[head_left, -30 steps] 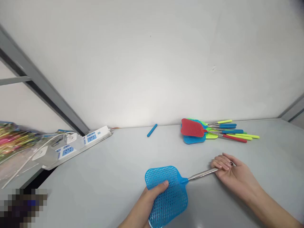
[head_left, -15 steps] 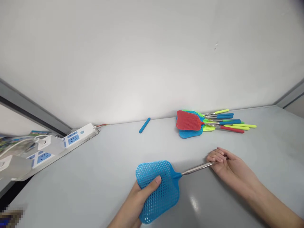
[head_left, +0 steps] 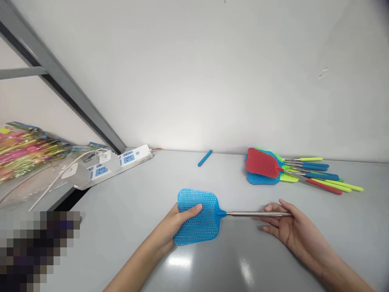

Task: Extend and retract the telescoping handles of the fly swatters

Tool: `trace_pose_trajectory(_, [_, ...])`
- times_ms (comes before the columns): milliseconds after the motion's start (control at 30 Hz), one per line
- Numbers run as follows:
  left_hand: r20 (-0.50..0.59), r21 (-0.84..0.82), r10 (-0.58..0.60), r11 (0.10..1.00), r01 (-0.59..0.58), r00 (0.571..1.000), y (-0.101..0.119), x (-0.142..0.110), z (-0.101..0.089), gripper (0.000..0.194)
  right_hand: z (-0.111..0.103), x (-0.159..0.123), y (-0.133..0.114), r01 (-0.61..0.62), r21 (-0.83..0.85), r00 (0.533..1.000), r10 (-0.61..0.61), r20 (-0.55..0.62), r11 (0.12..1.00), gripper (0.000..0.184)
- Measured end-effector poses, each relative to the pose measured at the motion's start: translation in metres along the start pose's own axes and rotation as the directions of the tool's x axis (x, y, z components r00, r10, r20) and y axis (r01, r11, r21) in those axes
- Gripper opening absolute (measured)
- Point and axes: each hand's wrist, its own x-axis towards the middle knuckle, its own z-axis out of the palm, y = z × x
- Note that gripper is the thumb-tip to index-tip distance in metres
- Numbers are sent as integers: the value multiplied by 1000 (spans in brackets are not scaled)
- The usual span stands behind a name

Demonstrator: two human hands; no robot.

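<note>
A blue fly swatter (head_left: 209, 221) with a perforated paddle is level in front of me, its thin metal rod pointing right. My left hand (head_left: 179, 223) is closed on the paddle, thumb on top and fingers behind. The bare rod end lies across the palm side of my right hand (head_left: 285, 223), whose fingers are loosely spread and not wrapped round it. No grip sleeve shows on this rod. A blue sleeve-like stick (head_left: 205, 158) lies apart on the table, near the wall.
At the back right lies a pile of fly swatters, a red one (head_left: 263, 163) on top, with coloured handles pointing right. A power strip (head_left: 133, 159) with plugs and cables runs along the left. Beyond it are bagged colourful items (head_left: 27, 150). A white wall (head_left: 194, 81) closes the back.
My right hand's fingers have uncurled from the rod end, which now shows. The swatter has turned so its rod is nearly horizontal. The view has shifted left.
</note>
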Motion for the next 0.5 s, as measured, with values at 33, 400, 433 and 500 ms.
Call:
trace_pose_trajectory(33, [5, -5, 7, 1000, -7, 1000, 0, -1, 1, 33, -1, -1, -1, -26, -53, 1000, 26, -7, 998, 29])
trace_pose_trajectory(400, [6, -31, 78, 996, -78, 997, -13, -4, 12, 33, -24, -5, -4, -62, -431, 998, 41, -57, 900, 46])
trace_pose_trajectory(433, [17, -23, 95, 995, -95, 995, -14, -2, 11, 33, -26, -3, -3, -67, -443, 997, 40, -70, 894, 46])
trace_pose_trajectory(500, [16, -5, 124, 992, -124, 992, -16, 0, 9, 32, -28, 1, -2, -76, -464, 996, 47, -74, 883, 47])
